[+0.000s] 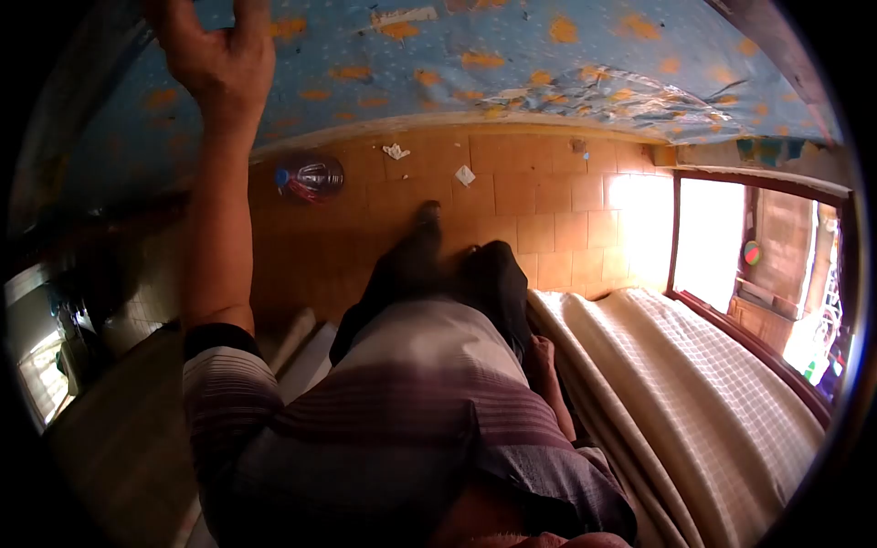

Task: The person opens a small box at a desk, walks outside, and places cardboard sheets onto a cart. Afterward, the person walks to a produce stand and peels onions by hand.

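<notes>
My left arm stretches upward at the left. My left hand [224, 59] is raised in front of the blue sheet [512, 55] with orange patches. Its visible fingers are spread apart, while their tips are cut off by the top edge; nothing shows between them. Low at my side, my right hand [542, 358] hangs beside my dark trousers, near the cream checked fabric [676, 365]. Its fingers are too shadowed and small to make out.
A clear plastic bottle [311, 178] lies on the orange tiled floor [553, 196]. White scraps, including a crumpled one [396, 152] and a flat one [465, 175], lie near the sheet's lower edge. At right, bright light comes through a framed opening [713, 237].
</notes>
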`<action>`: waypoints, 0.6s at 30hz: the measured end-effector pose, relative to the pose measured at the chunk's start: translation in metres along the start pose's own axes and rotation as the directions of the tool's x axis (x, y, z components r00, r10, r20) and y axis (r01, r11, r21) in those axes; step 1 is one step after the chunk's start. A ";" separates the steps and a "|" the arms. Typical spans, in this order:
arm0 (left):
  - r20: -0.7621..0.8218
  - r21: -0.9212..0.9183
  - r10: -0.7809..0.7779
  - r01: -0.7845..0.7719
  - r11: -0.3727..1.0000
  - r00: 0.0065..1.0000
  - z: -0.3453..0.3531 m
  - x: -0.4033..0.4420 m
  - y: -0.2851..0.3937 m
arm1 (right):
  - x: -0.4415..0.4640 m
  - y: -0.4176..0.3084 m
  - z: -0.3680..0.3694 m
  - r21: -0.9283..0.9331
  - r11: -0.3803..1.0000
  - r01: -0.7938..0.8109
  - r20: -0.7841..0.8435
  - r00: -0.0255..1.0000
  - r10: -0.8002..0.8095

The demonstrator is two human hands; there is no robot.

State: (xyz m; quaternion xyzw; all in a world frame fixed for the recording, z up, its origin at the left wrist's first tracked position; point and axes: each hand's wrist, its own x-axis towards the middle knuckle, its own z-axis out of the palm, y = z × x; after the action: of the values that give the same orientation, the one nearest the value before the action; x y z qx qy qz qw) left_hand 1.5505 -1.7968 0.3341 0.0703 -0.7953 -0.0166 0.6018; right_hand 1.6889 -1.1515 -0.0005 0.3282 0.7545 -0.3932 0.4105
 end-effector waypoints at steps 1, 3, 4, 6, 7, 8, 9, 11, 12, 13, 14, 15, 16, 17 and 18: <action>0.014 -0.015 -0.024 0.025 1.000 1.000 0.004 -0.001 -0.003 | 0.005 0.007 0.006 -0.088 0.995 0.038 -0.018 0.999 -0.039; 0.043 -0.047 -0.071 0.073 0.996 0.997 0.016 -0.005 -0.012 | 0.029 0.041 0.022 -0.260 0.960 0.104 -0.045 0.992 -0.120; 0.056 -0.049 -0.107 0.110 0.993 0.993 0.023 -0.007 -0.016 | 0.052 0.068 0.024 -0.275 0.944 0.183 0.008 0.982 -0.188; 0.090 -0.052 -0.181 0.186 0.981 0.979 0.031 -0.011 -0.024 | 0.041 0.051 0.026 -0.340 0.918 0.202 0.087 0.979 -0.183; 0.108 -0.051 -0.216 0.223 0.973 0.970 0.033 -0.013 -0.027 | 0.050 0.054 0.026 -0.378 0.894 0.242 0.117 0.970 -0.213; 0.124 -0.051 -0.251 0.258 0.965 0.960 0.035 -0.014 -0.029 | 0.063 0.056 0.028 -0.413 0.866 0.282 0.148 0.959 -0.242; 0.139 -0.051 -0.283 0.293 0.955 0.949 0.038 -0.015 -0.031 | 0.072 0.059 0.028 -0.445 0.835 0.323 0.180 0.946 -0.270; 0.135 -0.058 -0.224 0.234 0.971 0.965 0.044 -0.015 -0.033 | 0.030 -0.015 0.045 -0.264 0.947 0.185 0.071 0.983 -0.172; 0.133 -0.063 -0.192 0.201 0.978 0.972 0.047 -0.014 -0.034 | 0.010 -0.059 0.051 -0.131 0.981 0.142 0.040 0.990 -0.138; 0.127 -0.013 -0.169 0.172 0.985 0.977 0.051 -0.015 -0.037 | 0.021 -0.076 0.051 -0.108 0.985 0.138 0.063 0.989 -0.131; 0.123 0.035 -0.144 0.141 0.989 0.982 0.054 -0.019 -0.043 | 0.035 -0.089 0.046 -0.082 0.988 0.133 0.087 0.988 -0.126; 0.133 0.077 -0.089 0.079 0.994 0.987 0.057 -0.019 -0.047 | 0.066 -0.084 0.040 -0.468 0.777 0.421 0.114 0.901 -0.419; 0.142 0.119 -0.034 0.017 0.993 0.989 0.060 -0.019 -0.050 | 0.120 -0.061 0.031 -0.743 0.354 0.568 0.258 0.731 -0.632; 0.151 0.159 0.021 -0.045 0.986 0.988 0.062 -0.019 -0.054 | 0.152 -0.058 0.021 -0.829 -0.166 0.534 0.479 0.524 -0.704; 0.157 0.197 0.069 -0.100 0.975 0.985 0.063 -0.016 -0.053 | 0.162 -0.078 0.004 -0.771 -0.028 0.636 0.328 0.359 -0.874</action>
State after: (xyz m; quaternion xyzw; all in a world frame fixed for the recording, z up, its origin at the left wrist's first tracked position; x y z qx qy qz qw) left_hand 1.4991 -1.8511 0.2953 0.0962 -0.8379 0.0853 0.5304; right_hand 1.5537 -1.1644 -0.1186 -0.3284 0.9311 -0.1069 0.1173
